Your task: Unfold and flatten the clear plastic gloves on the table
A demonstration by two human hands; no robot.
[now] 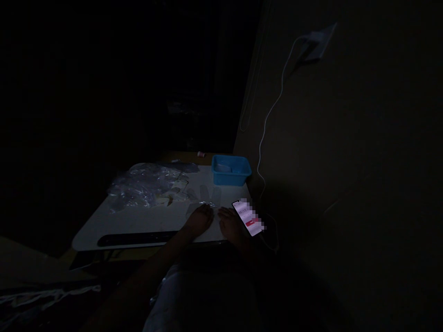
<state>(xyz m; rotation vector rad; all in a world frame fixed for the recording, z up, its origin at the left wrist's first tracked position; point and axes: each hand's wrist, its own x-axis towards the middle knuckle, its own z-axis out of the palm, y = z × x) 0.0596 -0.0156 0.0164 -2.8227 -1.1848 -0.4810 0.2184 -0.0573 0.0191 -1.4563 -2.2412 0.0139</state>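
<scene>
The scene is very dim. My left hand (200, 220) rests palm down near the front of the white table (121, 222), its fingers beside a small piece of shiny clear plastic (207, 203). Just right of it, my right hand (229, 222) lies with fingers stretched toward the left, and no object shows in it. A lit phone (248, 218) with a red patch on its screen is close against the right hand's outer side. Fine finger detail is lost in the dark.
Crumpled clear plastic bags (147, 184) cover the table's far left. A blue basin (231, 177) stands at the back right corner. Behind the table is a small pinkish cup-like item (201, 154). A white cable (265, 124) runs down the right wall from a socket (316, 44).
</scene>
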